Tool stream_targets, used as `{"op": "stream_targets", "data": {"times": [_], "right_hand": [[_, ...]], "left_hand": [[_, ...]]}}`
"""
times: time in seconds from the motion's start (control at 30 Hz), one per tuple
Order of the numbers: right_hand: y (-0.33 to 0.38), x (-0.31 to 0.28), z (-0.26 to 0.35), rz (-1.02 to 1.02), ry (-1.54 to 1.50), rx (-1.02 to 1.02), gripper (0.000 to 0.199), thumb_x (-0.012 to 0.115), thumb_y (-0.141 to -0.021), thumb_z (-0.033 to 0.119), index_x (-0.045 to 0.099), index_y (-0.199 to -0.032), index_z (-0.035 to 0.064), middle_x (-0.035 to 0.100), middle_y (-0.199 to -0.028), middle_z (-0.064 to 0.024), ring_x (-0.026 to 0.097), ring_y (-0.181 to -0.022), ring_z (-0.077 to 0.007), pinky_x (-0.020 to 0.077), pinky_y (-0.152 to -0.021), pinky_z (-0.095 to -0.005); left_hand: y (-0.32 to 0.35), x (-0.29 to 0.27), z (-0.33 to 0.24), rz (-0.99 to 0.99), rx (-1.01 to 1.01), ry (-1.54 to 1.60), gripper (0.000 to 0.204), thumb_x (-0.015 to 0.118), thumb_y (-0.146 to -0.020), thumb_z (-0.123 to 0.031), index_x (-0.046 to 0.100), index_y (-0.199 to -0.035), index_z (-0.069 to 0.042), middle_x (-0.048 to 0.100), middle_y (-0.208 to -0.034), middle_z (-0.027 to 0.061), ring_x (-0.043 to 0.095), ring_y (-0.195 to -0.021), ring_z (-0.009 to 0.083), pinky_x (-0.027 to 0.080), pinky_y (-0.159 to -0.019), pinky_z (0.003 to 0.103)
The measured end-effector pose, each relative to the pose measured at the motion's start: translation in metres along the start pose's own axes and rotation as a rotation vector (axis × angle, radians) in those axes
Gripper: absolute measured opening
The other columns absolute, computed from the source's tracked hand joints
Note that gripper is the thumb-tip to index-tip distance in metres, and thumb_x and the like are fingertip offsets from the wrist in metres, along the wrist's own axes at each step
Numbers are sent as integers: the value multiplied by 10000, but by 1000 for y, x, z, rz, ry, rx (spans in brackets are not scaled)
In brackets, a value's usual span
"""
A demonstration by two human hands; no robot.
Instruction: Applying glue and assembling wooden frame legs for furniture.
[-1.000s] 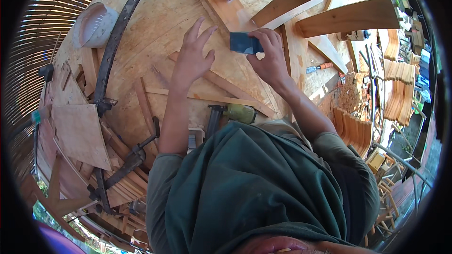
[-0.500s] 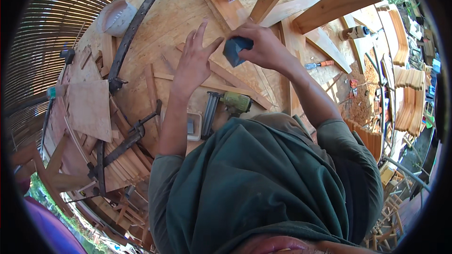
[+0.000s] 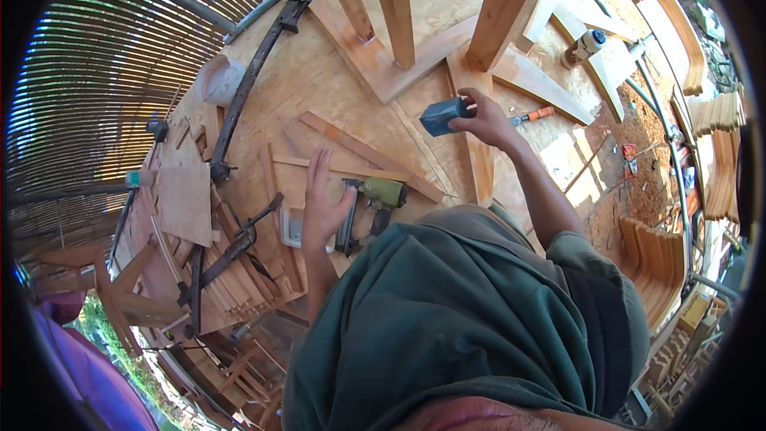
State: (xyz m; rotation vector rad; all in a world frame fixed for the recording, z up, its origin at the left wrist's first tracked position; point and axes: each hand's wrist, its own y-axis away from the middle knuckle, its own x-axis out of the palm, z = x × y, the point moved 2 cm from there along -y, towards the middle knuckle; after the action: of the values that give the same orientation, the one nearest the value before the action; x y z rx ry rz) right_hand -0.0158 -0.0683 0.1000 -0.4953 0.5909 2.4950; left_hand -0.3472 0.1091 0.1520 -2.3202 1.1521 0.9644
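Note:
Between the thumb and fingers of my right hand (image 3: 488,123) is a dark blue block (image 3: 440,117), box-shaped with flat faces. It is held over the plywood worktop (image 3: 319,88), close to a wooden frame piece (image 3: 476,156). My left hand (image 3: 323,201) is raised with fingers stretched and holds nothing. Beside it lies a green nail gun (image 3: 384,192) with a dark magazine. A small white tray (image 3: 285,231) is partly hidden behind that hand. Thin wooden strips (image 3: 363,152) lie just beyond the nail gun.
Wooden posts (image 3: 395,16) stand up from a frame at the far side. An orange-handled chisel (image 3: 538,114) and a bottle (image 3: 586,46) are to the right. A long dark bar clamp (image 3: 239,100) crosses the left, near a white bucket (image 3: 219,81). Curved wooden parts (image 3: 650,259) are stacked at right.
My right hand has moved right and nearer with the blue block. My left hand has dropped back toward me, next to the nail gun. The view has shifted.

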Motion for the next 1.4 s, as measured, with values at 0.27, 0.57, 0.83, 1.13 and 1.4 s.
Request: {"op": "stream_targets", "data": {"times": [0.27,0.57,0.83,1.13,1.4], "right_hand": [[17,4,-69,-48,-499,60,606,836,-787,128,535,-1294,-10,630,-1164,-145,687,-1059,-212,559,-888,-331],[-7,-12,-111,-297,-222,-71,636,858,-762,139,534,-1298,27,650,-1245,-169,668,-1098,-279,536,-929,-398],[4,-6,-74,-50,-519,99,583,808,-808,95,529,-1305,-26,643,-1245,-148,621,-1144,-212,469,-1020,-338],[-14,105,-26,511,-992,386,321,661,-962,155,564,-1224,-4,647,-1160,-121,664,-1084,-243,550,-999,-359],[-47,183,19,687,-822,463,264,687,-947,248,627,-1078,27,668,-994,-108,691,-952,-224,582,-893,-336]], "left_hand": [[-7,62,-51,9,-88,225,796,771,-802,-54,417,-1515,-55,429,-1537,157,495,-1351,290,488,-1026,400],[-16,90,-77,60,-47,169,789,778,-819,-65,417,-1521,-59,471,-1509,173,536,-1312,293,490,-1041,425],[-8,109,-56,-69,-184,418,853,787,-830,-110,327,-1545,-43,515,-1458,208,580,-1239,304,491,-993,405],[26,102,-32,-164,-219,471,832,792,-840,-134,342,-1534,-40,580,-1377,175,620,-1161,268,508,-951,382],[85,64,21,-351,-346,415,724,767,-848,-115,423,-1478,-30,661,-1251,150,642,-1060,232,513,-909,352]]}}
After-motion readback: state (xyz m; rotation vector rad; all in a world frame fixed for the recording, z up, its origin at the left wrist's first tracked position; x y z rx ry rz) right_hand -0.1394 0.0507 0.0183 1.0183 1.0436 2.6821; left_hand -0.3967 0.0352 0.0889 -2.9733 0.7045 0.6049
